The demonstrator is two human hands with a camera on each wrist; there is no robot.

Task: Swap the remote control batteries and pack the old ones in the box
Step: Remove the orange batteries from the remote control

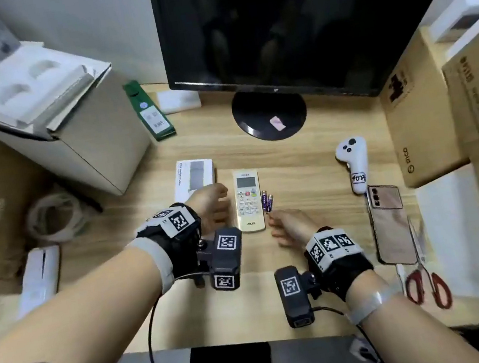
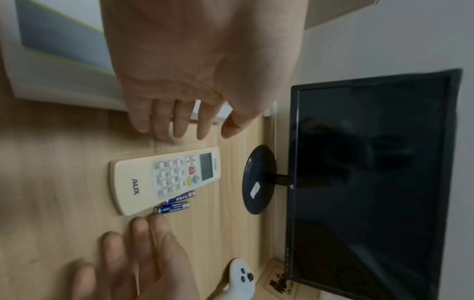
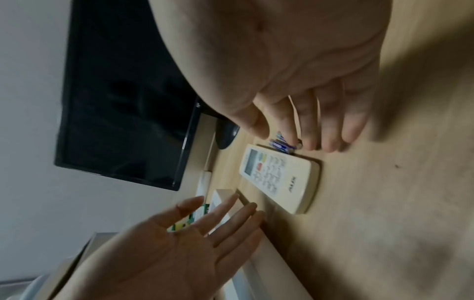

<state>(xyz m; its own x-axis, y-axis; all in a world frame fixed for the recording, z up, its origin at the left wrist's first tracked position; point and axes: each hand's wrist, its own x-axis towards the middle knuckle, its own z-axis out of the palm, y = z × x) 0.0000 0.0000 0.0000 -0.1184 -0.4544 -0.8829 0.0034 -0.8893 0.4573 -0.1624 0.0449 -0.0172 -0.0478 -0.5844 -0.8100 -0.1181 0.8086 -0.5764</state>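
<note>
One cream remote (image 1: 248, 200) (buttons up) lay on the desk (image 1: 301, 169) with two blue batteries (image 1: 267, 201) just right of it, flanked by the left hand (image 1: 212, 205) and right hand (image 1: 290, 226), fingers loosely spread, holding nothing.

1 remote (image 1: 248, 200), 2 batteries (image 1: 267, 201), 1 small box (image 1: 193, 178), 2 hands (image 1: 212, 205).

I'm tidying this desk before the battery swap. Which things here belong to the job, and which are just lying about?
For the job:
remote control
two batteries
small white box

Lying about:
monitor
white controller
phone
scissors
green box
cardboard boxes
</note>
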